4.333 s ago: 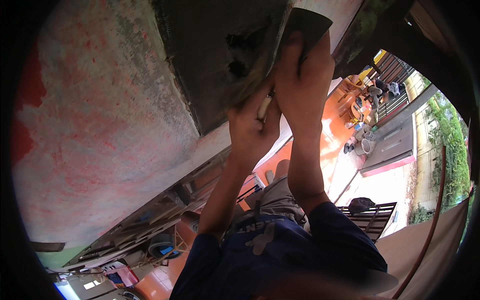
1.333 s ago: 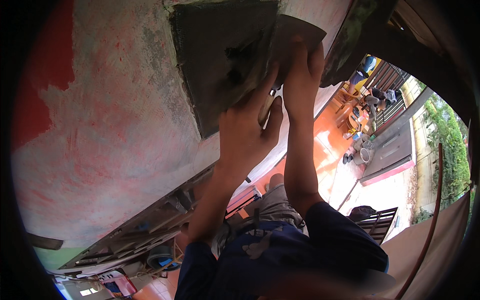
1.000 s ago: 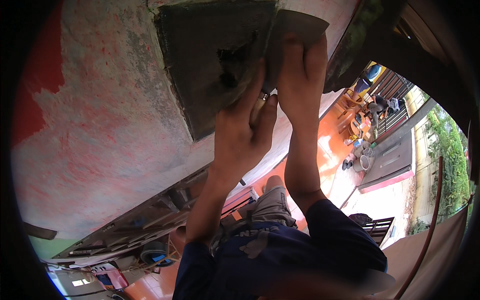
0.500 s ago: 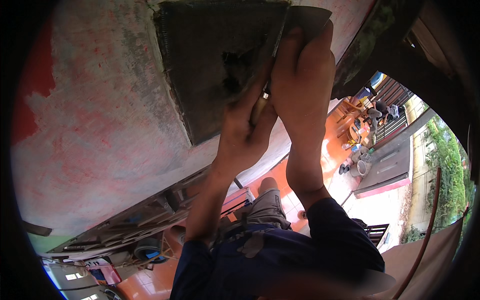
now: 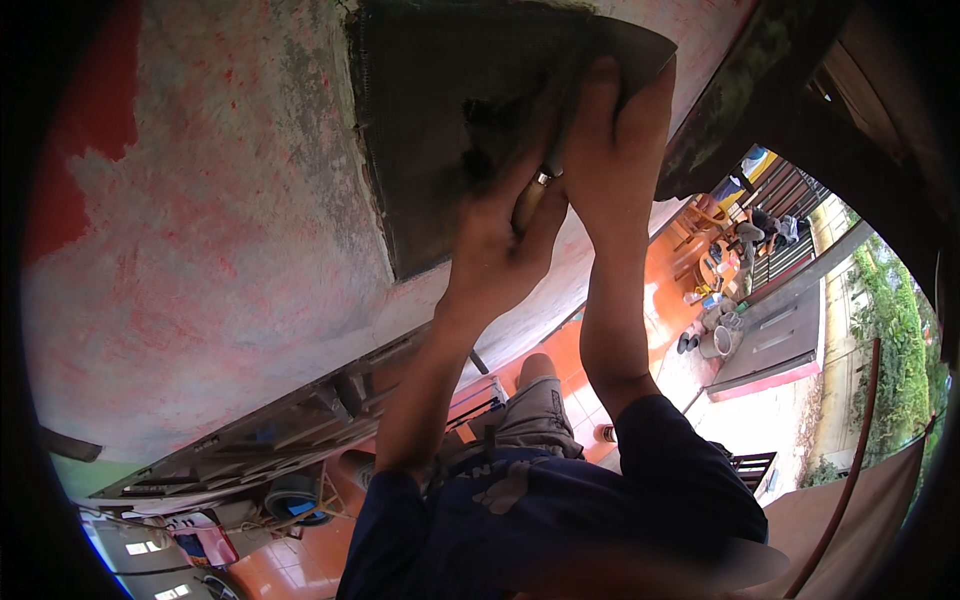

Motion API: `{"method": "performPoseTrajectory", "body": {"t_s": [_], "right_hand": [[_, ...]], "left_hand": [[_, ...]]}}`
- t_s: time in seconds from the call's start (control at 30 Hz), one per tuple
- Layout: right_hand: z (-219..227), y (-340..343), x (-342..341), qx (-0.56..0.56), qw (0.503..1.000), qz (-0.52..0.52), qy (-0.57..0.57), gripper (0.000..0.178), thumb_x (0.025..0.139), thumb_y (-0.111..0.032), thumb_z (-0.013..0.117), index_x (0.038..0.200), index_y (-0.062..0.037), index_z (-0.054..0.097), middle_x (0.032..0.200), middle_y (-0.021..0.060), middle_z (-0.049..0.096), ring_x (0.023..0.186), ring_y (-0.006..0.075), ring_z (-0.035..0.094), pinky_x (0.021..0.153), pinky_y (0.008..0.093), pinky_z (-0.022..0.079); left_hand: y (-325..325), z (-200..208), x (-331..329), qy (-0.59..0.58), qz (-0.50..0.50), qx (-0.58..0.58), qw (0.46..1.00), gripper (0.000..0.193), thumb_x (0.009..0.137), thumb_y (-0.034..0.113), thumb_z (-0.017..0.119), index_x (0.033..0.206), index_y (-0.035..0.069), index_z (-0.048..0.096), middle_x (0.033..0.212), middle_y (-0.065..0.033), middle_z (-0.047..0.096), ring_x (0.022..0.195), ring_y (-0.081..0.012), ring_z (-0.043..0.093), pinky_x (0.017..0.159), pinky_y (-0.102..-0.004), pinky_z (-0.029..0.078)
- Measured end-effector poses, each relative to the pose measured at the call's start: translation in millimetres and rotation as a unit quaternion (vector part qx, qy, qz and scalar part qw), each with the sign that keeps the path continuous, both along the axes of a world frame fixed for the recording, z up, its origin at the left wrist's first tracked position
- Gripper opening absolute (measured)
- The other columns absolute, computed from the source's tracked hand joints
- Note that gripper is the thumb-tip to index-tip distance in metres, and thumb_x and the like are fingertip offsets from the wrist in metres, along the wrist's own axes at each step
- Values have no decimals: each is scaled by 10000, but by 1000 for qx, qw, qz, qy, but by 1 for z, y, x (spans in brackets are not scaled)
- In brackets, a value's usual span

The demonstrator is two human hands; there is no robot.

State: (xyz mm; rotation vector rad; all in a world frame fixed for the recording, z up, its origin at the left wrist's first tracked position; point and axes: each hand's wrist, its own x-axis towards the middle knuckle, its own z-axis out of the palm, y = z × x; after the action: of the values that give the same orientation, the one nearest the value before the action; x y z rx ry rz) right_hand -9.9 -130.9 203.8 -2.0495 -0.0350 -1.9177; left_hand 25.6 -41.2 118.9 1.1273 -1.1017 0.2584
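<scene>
Across the upper wall spreads a dark, thin sheet (image 5: 420, 130) with a ragged black patch in it and a curved corner at its right end. My left hand (image 5: 495, 240) is closed round a wooden-handled tool (image 5: 528, 205) with a shiny metal collar. Its working end runs up along the sheet, mostly hidden by my fingers and shadow. Beside it, a little to the right, my right hand (image 5: 615, 150) grips the sheet's right part near the curved corner, thumb and fingers on either side of a dark strip. Its fingertips are partly hidden.
The patchy wall (image 5: 220, 230) with worn red and white paint fills the left. A dark beam (image 5: 725, 110) crosses at upper right. Below are an orange tiled floor (image 5: 655, 260), buckets (image 5: 715, 342), and a person (image 5: 758, 228) near a wooden chair (image 5: 705, 215).
The wall and sheet appear shifted slightly rightward. Both my hands have shifted slightly right in the picture, keeping their holds.
</scene>
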Motion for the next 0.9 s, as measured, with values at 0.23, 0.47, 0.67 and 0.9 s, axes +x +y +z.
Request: {"method": "performPoseTrajectory", "body": {"t_s": [0.23, 0.47, 0.67, 0.9], "right_hand": [[1, -4, -10, 35, 998, 15, 44, 226, 976, -91, 513, 1054, 120, 504, 687, 223, 629, 596, 402, 637, 512, 440, 468], [6, 3, -15, 22, 996, -44, 79, 250, 951, -50, 529, 1105, 130, 450, 644, 229, 601, 591, 427, 631, 500, 468, 471], [1, 17, -6, 32, 994, -60, 84, 277, 930, -36, 545, 1130, 121, 435, 675, 243, 606, 617, 445, 635, 514, 482, 477], [-5, -10, -5, 21, 998, -7, 54, 270, 993, -134, 514, 1186, 54, 507, 957, 225, 663, 848, 331, 669, 743, 390, 507]], "left_hand": [[-14, 0, -8, -10, 23, -27, 999, 629, 886, -8, 586, 1494, 33, 428, 590, -77, 457, 506, -106, 457, 505, -257, 383], [-16, -1, -11, 3, -2, -39, 999, 630, 895, -45, 533, 1507, 38, 410, 630, -68, 500, 549, -73, 433, 521, -241, 383], [-6, -5, 0, -27, -11, -90, 996, 617, 899, -45, 526, 1501, 26, 411, 700, -74, 521, 611, -56, 443, 553, -209, 374], [-17, -9, -4, 11, -12, -8, 1000, 625, 888, -20, 560, 1497, 21, 423, 640, -33, 457, 578, -55, 426, 533, -220, 371]]}}
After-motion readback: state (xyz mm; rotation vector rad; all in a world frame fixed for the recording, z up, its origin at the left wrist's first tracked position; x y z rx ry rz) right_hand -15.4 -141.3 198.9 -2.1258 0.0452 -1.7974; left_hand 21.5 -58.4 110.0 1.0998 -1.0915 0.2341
